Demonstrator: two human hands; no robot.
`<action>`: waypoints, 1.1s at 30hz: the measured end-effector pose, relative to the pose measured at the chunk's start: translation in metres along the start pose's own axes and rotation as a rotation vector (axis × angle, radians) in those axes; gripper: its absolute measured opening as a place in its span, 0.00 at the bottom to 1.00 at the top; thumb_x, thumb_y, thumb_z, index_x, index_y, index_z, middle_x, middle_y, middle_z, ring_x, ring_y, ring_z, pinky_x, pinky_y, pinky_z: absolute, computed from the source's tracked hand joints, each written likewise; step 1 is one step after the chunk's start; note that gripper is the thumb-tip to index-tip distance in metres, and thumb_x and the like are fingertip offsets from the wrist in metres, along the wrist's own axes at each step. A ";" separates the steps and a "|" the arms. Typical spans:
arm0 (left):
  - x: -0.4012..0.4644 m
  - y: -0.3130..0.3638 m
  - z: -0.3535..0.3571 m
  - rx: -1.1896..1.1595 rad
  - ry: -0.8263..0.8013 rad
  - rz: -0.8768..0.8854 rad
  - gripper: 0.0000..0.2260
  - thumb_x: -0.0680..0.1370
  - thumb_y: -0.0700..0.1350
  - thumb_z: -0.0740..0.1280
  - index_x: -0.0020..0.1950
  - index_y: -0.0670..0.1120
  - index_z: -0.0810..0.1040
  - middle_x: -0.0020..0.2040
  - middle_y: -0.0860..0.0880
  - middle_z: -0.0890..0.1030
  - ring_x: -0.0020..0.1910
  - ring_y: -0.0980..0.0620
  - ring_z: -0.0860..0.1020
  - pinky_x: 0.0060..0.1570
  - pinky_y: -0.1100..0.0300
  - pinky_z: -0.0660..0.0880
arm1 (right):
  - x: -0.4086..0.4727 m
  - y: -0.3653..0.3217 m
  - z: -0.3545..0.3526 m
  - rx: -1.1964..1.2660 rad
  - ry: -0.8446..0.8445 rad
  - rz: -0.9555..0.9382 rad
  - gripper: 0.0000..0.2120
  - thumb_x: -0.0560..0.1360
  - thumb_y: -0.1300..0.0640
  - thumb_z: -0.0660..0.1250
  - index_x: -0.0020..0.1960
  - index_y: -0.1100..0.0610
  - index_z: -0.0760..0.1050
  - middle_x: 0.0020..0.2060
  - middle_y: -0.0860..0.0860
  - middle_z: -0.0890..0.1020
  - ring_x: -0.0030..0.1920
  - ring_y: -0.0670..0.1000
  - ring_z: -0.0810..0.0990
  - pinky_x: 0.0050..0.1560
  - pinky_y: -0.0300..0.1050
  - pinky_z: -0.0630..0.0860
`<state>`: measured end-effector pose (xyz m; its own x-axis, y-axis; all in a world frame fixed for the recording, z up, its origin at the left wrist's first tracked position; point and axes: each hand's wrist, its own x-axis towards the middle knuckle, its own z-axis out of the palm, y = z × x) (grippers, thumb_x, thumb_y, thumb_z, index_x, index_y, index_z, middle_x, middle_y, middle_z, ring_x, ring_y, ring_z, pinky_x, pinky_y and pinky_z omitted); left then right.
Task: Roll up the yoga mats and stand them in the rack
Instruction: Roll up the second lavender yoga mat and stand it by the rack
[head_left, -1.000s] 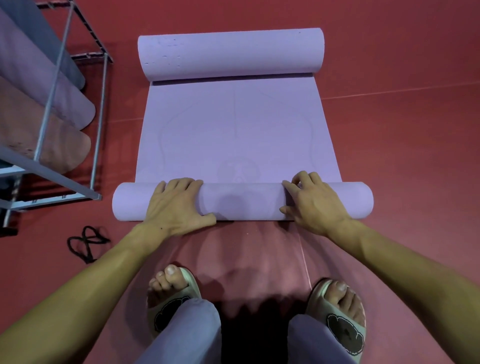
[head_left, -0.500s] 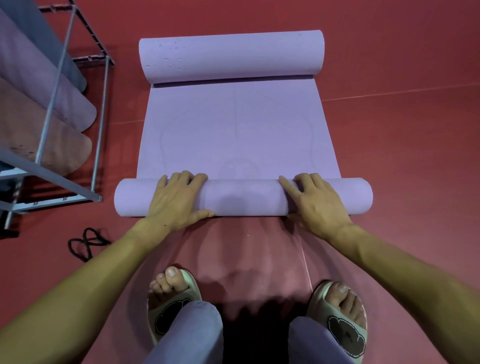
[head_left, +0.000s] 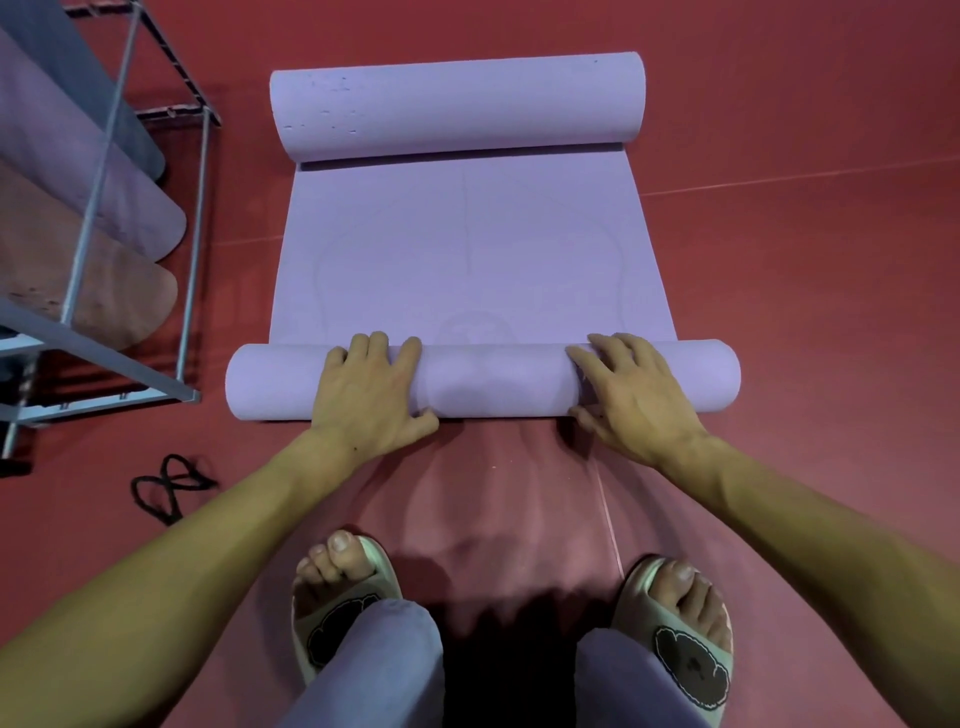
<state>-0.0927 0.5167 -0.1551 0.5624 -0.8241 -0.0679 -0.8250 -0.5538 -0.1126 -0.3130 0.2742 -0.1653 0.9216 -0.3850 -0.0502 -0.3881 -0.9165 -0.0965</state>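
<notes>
A lilac yoga mat (head_left: 467, 249) lies on the red floor, rolled at both ends. The near roll (head_left: 498, 379) lies across in front of me, and a thicker far roll (head_left: 457, 104) sits at the top. My left hand (head_left: 366, 395) grips the near roll left of its middle, fingers curved over the top and thumb at its near side. My right hand (head_left: 628, 395) holds it right of the middle the same way. The grey metal rack (head_left: 98, 171) stands at the left and holds rolled mats.
In the rack lean a brownish-pink mat (head_left: 119, 296), a lilac mat (head_left: 135, 218) and a grey-blue one behind. A black elastic strap (head_left: 166, 486) lies on the floor below the rack. My feet in pale slippers (head_left: 343, 613) stand close behind the roll.
The near roll has moved away from me up the mat under both hands, and the flat stretch between the two rolls has become shorter.
</notes>
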 end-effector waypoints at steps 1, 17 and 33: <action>0.001 -0.002 0.001 -0.007 0.006 0.002 0.40 0.66 0.72 0.62 0.68 0.46 0.73 0.53 0.43 0.76 0.52 0.40 0.74 0.51 0.45 0.71 | -0.001 0.000 0.000 -0.026 0.008 0.005 0.40 0.71 0.42 0.75 0.78 0.54 0.68 0.70 0.62 0.72 0.67 0.67 0.71 0.72 0.64 0.69; 0.030 -0.021 -0.010 -0.038 -0.272 0.004 0.41 0.60 0.72 0.78 0.69 0.58 0.73 0.55 0.51 0.80 0.56 0.44 0.78 0.43 0.53 0.68 | 0.035 0.022 -0.016 -0.109 -0.299 -0.036 0.41 0.65 0.38 0.75 0.75 0.39 0.64 0.62 0.50 0.76 0.60 0.58 0.77 0.56 0.58 0.74; 0.012 -0.021 -0.023 -0.318 -0.864 0.082 0.46 0.57 0.63 0.86 0.71 0.61 0.72 0.63 0.59 0.78 0.62 0.49 0.77 0.64 0.50 0.74 | 0.023 0.010 -0.033 0.173 -0.885 -0.077 0.50 0.59 0.41 0.86 0.77 0.37 0.68 0.57 0.41 0.81 0.59 0.50 0.79 0.64 0.50 0.78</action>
<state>-0.0697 0.5161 -0.1305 0.2415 -0.5578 -0.7941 -0.7687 -0.6094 0.1943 -0.2949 0.2527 -0.1343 0.6287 -0.0333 -0.7769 -0.3872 -0.8798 -0.2756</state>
